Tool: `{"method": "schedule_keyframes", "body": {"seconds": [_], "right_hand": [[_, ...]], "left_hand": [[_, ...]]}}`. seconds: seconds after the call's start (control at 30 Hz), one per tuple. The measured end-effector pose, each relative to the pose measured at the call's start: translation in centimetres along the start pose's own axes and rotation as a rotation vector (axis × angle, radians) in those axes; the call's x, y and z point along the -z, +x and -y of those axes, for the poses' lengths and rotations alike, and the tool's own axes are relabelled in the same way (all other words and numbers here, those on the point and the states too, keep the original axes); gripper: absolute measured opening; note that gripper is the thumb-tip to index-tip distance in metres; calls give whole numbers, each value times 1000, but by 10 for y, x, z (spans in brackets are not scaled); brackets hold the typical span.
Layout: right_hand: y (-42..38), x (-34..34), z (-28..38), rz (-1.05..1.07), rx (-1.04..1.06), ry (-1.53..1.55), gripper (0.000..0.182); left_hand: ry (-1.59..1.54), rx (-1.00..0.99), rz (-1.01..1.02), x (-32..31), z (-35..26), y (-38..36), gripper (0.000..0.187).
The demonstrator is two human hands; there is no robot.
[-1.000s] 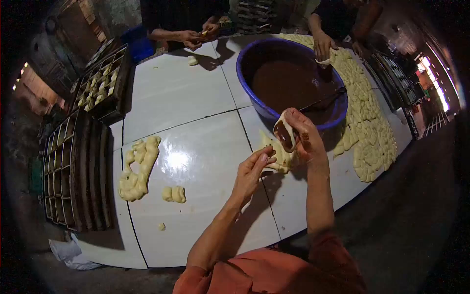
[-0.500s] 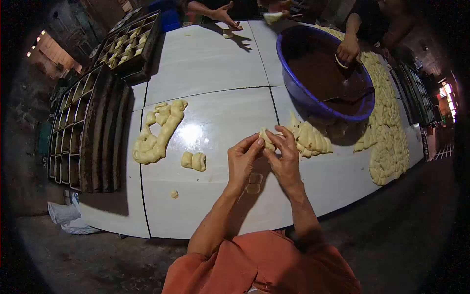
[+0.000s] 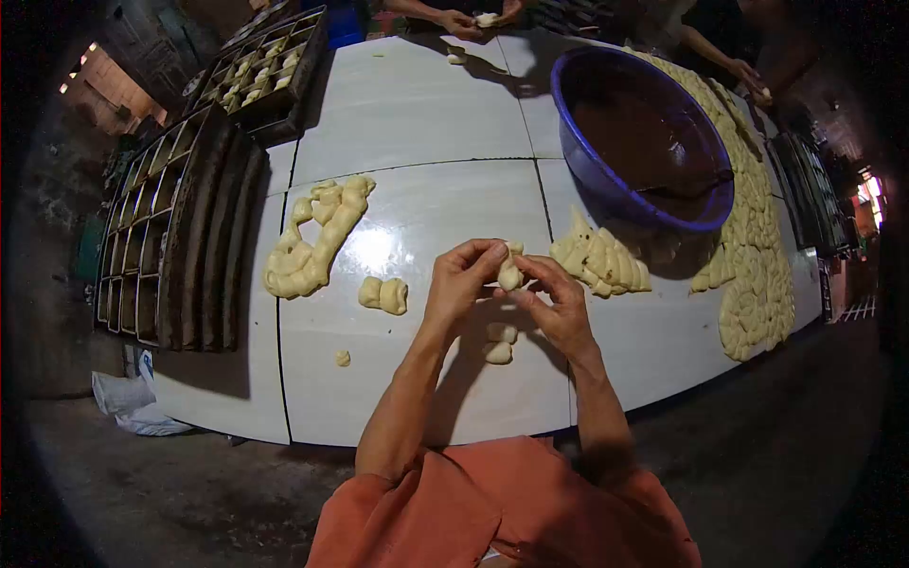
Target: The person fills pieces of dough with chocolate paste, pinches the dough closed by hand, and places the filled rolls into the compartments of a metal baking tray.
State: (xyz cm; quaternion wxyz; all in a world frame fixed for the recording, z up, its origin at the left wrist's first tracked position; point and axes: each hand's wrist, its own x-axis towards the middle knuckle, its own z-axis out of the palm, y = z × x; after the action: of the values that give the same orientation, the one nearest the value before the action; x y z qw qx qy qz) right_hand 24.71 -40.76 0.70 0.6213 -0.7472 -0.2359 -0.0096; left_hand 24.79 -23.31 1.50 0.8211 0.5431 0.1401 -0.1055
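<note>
My left hand (image 3: 462,286) and my right hand (image 3: 561,308) meet over the table, fingertips pinched on a small piece of pale dough (image 3: 510,275). The piece looks folded and rounded; the fingers cover its sides. Just below on the tabletop lie two small dough pieces (image 3: 499,344). Left of my left hand is a pair of dough pieces (image 3: 383,295) side by side. Farther left a long, lumpy dough strip (image 3: 327,244) curves round. Beyond my right hand sits a heap of dough pieces (image 3: 603,263).
A purple basin (image 3: 606,180) of brown filling stands at the right. Many dough pieces (image 3: 755,293) cover the table's right edge. Sectioned metal trays (image 3: 142,232) stand at the left, another tray (image 3: 265,71) behind. One co-worker's hands (image 3: 478,23) hold dough across the table; another's hand (image 3: 746,74) is at far right.
The dough between my fingers has turned and looks more closed up. A co-worker's hand has left the basin; the other co-worker's hands have come together on dough. The view has shifted slightly.
</note>
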Motion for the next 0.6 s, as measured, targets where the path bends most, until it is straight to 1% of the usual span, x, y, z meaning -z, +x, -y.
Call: {"method": "schedule_keyframes", "body": {"seconds": [0.03,0.1,0.2,0.23,0.3,0.37,0.4,0.43,0.5,0.53,0.6], "right_hand": [[0,2,-13,-13,25,16,39],[4,4,-21,-64,180,-2,32],[6,-10,-7,-269,139,-106,24],[11,-25,4,-421,132,117,20],[8,-25,-9,-371,88,37,16],[5,-23,-17,-352,88,-115,12],[4,-22,-19,-341,86,-193,12],[5,-21,-12,-341,34,-284,18],[2,-20,-20,-284,-77,-173,13],[-1,-20,-19,-259,-78,-194,12],[-4,-14,-10,-214,-70,-235,15]], "left_hand": [[22,-44,17,-4,2,-5,31],[64,-135,47,-13,2,-15,28],[33,-166,78,-7,5,-14,29],[35,-180,88,-5,6,-14,29],[37,-157,95,-5,8,-15,26],[14,-108,90,-2,16,-17,26],[-55,-68,66,-4,18,-20,25],[-2,-81,69,-5,19,-22,26],[102,-107,68,-6,20,-24,27],[92,-88,45,-6,18,-26,28],[134,-74,38,2,25,-24,27]]}}
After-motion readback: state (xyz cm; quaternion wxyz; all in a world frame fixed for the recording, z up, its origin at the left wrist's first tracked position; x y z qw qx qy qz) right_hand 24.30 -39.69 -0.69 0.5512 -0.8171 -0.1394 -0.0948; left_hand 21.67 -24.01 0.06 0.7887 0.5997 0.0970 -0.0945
